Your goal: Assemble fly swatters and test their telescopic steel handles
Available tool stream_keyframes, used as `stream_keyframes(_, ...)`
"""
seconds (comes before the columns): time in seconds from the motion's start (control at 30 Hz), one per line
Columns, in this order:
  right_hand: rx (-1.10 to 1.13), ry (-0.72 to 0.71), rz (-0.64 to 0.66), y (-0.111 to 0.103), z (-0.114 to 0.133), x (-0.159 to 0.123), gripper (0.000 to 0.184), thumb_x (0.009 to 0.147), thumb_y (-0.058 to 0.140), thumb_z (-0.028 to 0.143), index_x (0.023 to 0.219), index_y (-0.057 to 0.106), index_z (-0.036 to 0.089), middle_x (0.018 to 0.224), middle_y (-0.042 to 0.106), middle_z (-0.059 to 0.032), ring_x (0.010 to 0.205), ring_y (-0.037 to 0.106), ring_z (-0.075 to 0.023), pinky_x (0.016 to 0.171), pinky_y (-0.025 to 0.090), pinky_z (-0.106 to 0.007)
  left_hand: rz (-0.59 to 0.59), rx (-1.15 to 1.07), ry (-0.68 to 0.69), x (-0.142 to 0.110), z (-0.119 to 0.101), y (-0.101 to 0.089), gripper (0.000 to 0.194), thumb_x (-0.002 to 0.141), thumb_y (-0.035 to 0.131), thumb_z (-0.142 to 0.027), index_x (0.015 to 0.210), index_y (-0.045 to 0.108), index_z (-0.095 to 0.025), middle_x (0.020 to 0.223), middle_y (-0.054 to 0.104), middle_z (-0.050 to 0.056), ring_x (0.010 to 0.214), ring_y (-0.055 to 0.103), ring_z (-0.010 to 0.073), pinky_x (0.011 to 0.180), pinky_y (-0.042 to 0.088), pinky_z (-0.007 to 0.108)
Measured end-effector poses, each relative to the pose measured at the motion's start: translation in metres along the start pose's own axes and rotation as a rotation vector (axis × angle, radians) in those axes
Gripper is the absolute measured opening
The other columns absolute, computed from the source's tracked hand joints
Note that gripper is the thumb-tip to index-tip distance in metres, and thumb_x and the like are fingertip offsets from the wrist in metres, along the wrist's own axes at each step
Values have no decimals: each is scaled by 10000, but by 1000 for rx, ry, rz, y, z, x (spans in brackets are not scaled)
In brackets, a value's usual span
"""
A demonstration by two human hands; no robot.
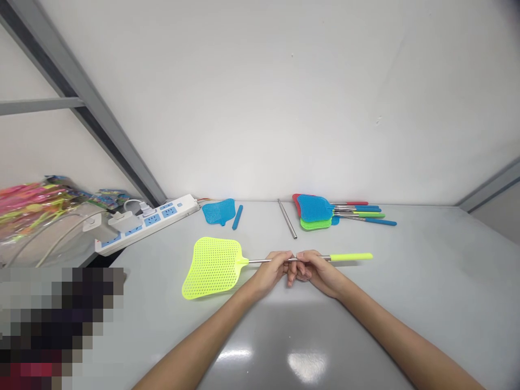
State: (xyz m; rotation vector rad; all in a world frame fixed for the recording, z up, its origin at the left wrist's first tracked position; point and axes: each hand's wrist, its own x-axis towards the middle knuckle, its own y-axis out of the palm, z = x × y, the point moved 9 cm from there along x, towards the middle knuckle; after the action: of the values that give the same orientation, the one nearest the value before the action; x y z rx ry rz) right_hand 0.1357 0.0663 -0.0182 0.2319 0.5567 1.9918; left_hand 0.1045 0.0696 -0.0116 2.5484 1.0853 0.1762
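A yellow-green fly swatter (213, 267) lies across the grey table (426, 281), mesh head to the left, yellow grip to the right. My left hand (273, 271) and my right hand (314, 271) are both closed around its thin metal shaft, side by side with knuckles nearly touching. The swatter is held just above the table top.
At the back lie a loose blue swatter head (219, 210) with a blue grip (238, 216), a bare metal rod (287, 218), and a stack of finished swatters (320, 211). A white power strip (148, 222) and a bag of coloured parts (32, 203) sit at the left.
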Motion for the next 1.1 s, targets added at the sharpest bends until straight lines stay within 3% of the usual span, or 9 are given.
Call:
stream_keyframes(0.2,53,-15,-2,-2,0,1,320,756,424,240,460,483,133,432,450,-4,508,521,-154,498,257,-263,3,-121,-19,-2,-1,1,456,815,234,-410,590,508,-123,514,519,40,509,483,125,592,374,274)
stream_keyframes(0.4,78,-30,-11,-4,3,0,321,764,395,221,475,500,130,528,491,-26,479,463,-119,493,251,-268,-10,-206,-33,-1,2,-3,519,813,164,-439,604,514,-118,553,507,49,480,449,117,506,347,254)
stream_keyframes(0.7,106,-8,-63,-10,3,-2,304,748,416,247,476,497,137,569,471,-26,481,384,-100,502,258,-271,-57,-179,-8,-3,-2,-8,554,787,165,-476,622,552,-114,515,474,43,493,432,130,509,341,258)
stream_keyframes(0.93,129,-30,-93,-13,5,-2,280,731,420,234,479,506,145,481,389,1,474,334,-103,501,264,-275,-236,-135,69,-10,-10,-26,658,764,103,-497,565,581,-93,494,495,73,453,403,135,494,335,281)
stream_keyframes(1.1,93,-40,-59,-9,6,-2,272,729,416,223,491,516,139,479,394,-1,466,335,-99,489,244,-268,-189,-80,65,-8,-9,-21,628,775,134,-468,542,582,-95,523,530,85,460,413,128,507,335,271)
